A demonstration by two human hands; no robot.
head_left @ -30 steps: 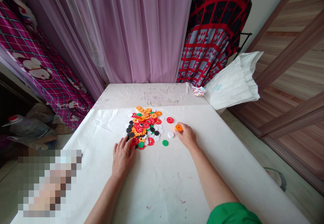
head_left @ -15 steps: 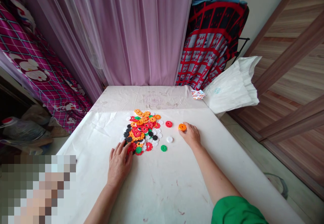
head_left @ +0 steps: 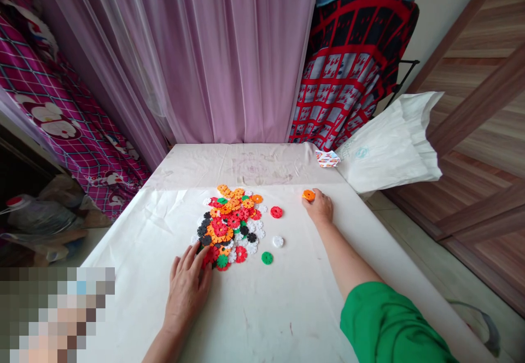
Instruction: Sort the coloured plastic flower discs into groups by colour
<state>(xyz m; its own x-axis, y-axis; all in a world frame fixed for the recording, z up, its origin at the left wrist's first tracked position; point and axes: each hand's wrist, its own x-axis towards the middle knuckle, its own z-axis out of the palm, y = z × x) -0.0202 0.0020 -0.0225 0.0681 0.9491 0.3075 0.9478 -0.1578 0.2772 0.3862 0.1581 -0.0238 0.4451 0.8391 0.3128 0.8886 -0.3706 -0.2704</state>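
A heap of notched plastic discs (head_left: 233,220) in orange, red, black, white and green lies on the white-covered table (head_left: 262,308). My left hand (head_left: 189,278) rests at the heap's near left edge, fingers stretched and touching discs there. Out to the right of the heap, my right hand (head_left: 320,208) grips an orange notched disc (head_left: 308,195) between thumb and fingers; whether it is one disc or a stack, I cannot tell. Between the heap and my right hand lie a red disc (head_left: 276,212), a white disc (head_left: 278,241) and a green disc (head_left: 267,258), set apart from each other.
At the table's far right corner are a white bag (head_left: 389,150) and a small patterned piece (head_left: 327,158). Purple curtains (head_left: 229,57) hang behind the table. A wooden door (head_left: 476,150) stands at right, a large plastic bottle (head_left: 39,212) at left.
My right hand has moved farther away and to the right with the orange disc. My left hand stays at the heap's near left edge. The view has shifted slightly.
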